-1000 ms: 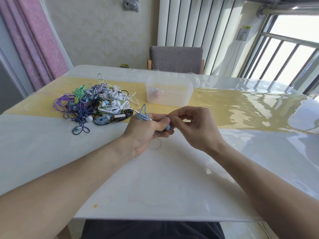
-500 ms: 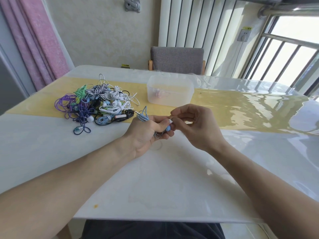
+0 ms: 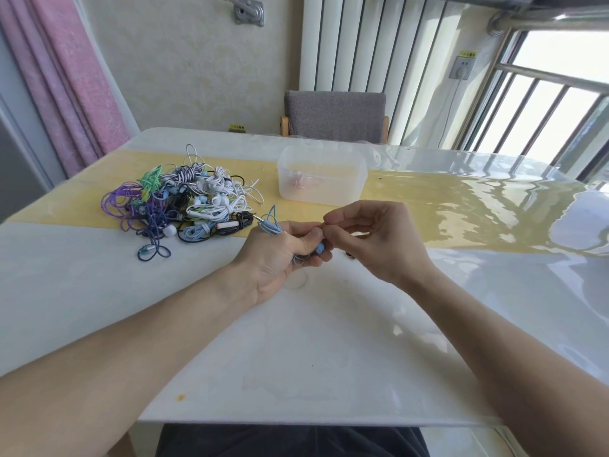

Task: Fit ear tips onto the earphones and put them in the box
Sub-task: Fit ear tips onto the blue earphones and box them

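Your left hand (image 3: 276,255) curls round a light-blue earphone (image 3: 319,249), its bud showing at the fingertips and its thin cord (image 3: 271,224) looping out behind the thumb with the metal plug end free. Your right hand (image 3: 372,235) meets it with thumb and forefinger drawn into a narrow pinch at the bud; what they hold, presumably a small ear tip, is too small to make out. To seat the tip well, keep the bud steady in the left fingers, line the soft sleeve up with the nozzle, and press while rolling it on evenly, not forcing one edge. The translucent plastic box (image 3: 322,179), rounded at the corners and lidless, stands beyond your hands on the yellow strip of the glossy tabletop (image 3: 329,341); something pinkish lies inside. To its left sits the tangled heap of earphones (image 3: 184,202), cords purple, green, white, black and striped. A small dark speck (image 3: 348,255) on the tabletop beside your right hand may be a spare tip.
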`<state>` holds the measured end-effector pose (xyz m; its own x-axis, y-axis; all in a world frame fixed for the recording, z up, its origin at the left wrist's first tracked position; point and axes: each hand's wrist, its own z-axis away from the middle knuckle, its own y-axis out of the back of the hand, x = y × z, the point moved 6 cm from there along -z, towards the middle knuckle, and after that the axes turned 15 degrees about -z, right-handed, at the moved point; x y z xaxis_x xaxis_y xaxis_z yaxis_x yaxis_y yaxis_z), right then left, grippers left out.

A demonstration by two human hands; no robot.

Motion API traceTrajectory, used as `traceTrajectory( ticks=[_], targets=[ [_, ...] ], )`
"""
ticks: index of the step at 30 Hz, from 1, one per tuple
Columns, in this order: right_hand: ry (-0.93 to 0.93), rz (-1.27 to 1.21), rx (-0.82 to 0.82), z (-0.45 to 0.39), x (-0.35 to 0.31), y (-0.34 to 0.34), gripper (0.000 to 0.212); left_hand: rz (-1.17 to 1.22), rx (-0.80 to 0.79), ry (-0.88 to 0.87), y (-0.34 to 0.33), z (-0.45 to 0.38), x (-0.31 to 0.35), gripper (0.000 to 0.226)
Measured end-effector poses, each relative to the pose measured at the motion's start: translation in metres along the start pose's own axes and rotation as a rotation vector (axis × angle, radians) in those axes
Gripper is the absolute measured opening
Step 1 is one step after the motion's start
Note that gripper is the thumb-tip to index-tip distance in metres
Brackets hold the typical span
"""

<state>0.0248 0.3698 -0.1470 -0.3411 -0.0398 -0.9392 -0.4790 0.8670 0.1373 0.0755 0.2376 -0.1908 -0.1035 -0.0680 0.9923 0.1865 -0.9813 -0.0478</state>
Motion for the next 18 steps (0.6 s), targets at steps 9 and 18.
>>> traceTrajectory(
  ticks=[9,18],
  targets=[
    [-0.002,0.027,-0.042,0.0001,0.0001,-0.0008,0.01,0.033,0.043,0.036,0.0024,-0.0013,-0.0051,0.014],
    [0.059,0.11,0.059,0.0033,-0.0018,-0.0029,0.015,0.012,0.024,0.007,-0.0001,-0.0023,-0.0046,0.014]
  ],
)
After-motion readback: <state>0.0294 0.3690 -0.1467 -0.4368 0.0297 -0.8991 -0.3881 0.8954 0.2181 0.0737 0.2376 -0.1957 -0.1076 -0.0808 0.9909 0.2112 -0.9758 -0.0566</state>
